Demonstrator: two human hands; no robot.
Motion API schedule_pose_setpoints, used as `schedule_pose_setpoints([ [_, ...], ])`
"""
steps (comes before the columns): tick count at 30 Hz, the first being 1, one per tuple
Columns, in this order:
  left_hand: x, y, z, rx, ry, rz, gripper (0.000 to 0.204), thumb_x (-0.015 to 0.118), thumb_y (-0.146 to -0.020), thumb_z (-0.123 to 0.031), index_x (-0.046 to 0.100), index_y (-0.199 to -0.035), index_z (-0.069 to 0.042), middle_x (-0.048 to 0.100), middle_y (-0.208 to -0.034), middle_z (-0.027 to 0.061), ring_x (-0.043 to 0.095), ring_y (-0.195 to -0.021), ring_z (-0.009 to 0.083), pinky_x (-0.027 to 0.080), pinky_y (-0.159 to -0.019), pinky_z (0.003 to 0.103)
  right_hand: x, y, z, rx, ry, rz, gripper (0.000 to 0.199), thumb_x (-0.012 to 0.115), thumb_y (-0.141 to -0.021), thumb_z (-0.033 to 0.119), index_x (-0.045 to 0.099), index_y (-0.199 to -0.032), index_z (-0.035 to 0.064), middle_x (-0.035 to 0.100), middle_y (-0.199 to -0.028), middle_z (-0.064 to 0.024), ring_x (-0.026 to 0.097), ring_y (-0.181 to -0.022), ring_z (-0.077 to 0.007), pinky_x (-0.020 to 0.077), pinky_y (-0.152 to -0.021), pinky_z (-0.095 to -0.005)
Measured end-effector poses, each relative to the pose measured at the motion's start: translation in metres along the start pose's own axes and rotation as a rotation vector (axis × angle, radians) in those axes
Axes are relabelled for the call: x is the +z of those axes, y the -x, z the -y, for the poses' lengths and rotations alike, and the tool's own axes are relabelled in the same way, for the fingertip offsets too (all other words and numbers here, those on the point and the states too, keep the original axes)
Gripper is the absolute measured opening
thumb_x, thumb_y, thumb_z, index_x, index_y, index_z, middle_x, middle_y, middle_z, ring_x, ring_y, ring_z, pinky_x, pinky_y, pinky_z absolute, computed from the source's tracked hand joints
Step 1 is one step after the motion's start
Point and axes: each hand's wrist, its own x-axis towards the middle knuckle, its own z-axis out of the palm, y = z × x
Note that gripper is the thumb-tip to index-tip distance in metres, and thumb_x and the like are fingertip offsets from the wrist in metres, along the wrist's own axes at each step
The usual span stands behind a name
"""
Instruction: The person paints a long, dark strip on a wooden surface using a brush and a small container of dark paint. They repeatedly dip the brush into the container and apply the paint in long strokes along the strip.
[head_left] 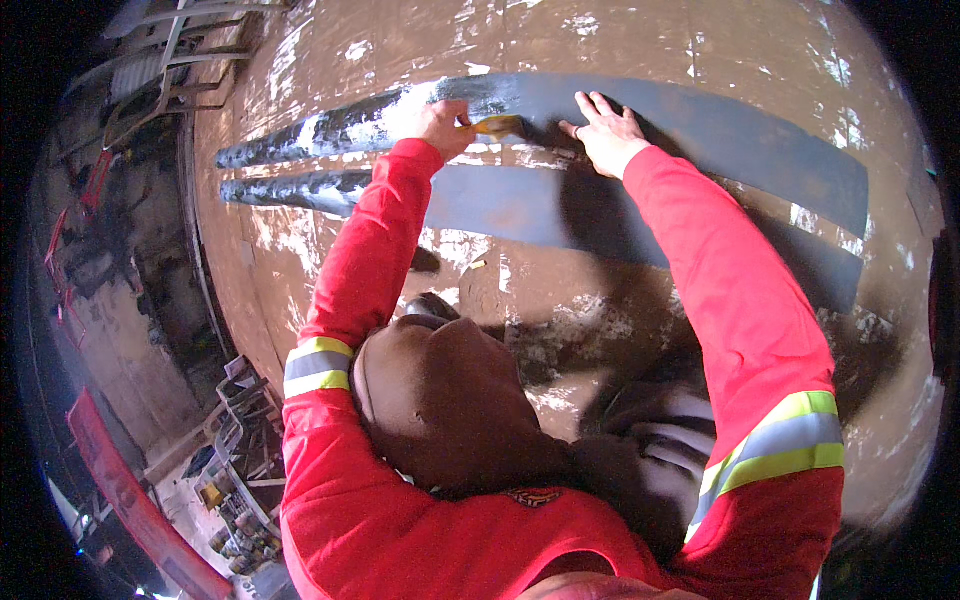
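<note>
My left hand (443, 128) is closed round a yellowish paintbrush (498, 126), whose dark tip rests against the far grey strip (700, 125). To its right, my right hand (610, 138) lies on the same strip with the fingers spread and nothing in them. Leftward of the brush the strip is black and shiny, with bright glare; rightward it is mostly matt grey. A second grey strip (500, 200) runs alongside on the near side, its left end likewise black and glossy. My right arm and its shadow cover part of it.
Both strips lie on a brown, board-like surface (560, 290) with white smears. My bent knee (440, 385) is close to the near strip. Metal frames (170, 60) stand at the far left; a red barrier (140, 500) and a pile of metal parts (240, 480) are at the lower left.
</note>
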Motion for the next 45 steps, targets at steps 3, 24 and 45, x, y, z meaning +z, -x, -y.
schedule_pose_setpoints([
  [3, 0.005, 0.012, 0.036, -0.178, -0.264, -0.041, 0.021, 0.055, -0.078, -0.028, 0.067, -0.086, -0.013, 0.067, -0.081, 0.0156, 0.065, -0.080, 0.0356, 0.051, -0.070, 0.045, -0.002, 0.000, 0.001, -0.016, -0.027, 0.026, 0.057, 0.057, -0.084, 0.015, 0.042, -0.136, 0.0329, 0.013, -0.153, -0.0101, 0.016, -0.140, -0.0286, 0.0307, -0.102, -0.0588],
  [24, 0.027, 0.302, 0.205, -0.061, -0.119, -0.188, 0.015, 0.057, -0.074, -0.009, 0.062, -0.088, -0.012, 0.059, -0.073, 0.0124, 0.061, -0.062, 0.0338, 0.049, -0.054, 0.043, -0.006, 0.029, 0.252, -0.499, -0.479, -0.274, 0.057, 0.074, -0.064, 0.021, 0.057, -0.116, 0.0059, 0.054, -0.114, -0.0138, 0.046, -0.112, -0.0300, 0.0383, -0.098, -0.0413],
  [45, 0.113, 0.293, 0.243, 0.014, -0.088, -0.211, 0.015, 0.057, -0.074, -0.011, 0.056, -0.089, -0.006, 0.057, -0.076, 0.0106, 0.061, -0.070, 0.0251, 0.050, -0.054, 0.037, 0.099, -0.079, 0.408, -0.484, -0.536, -0.584, 0.063, 0.082, -0.048, 0.017, 0.062, -0.108, 0.0122, 0.058, -0.107, -0.0047, 0.049, -0.108, -0.0258, 0.0368, -0.093, -0.0419],
])
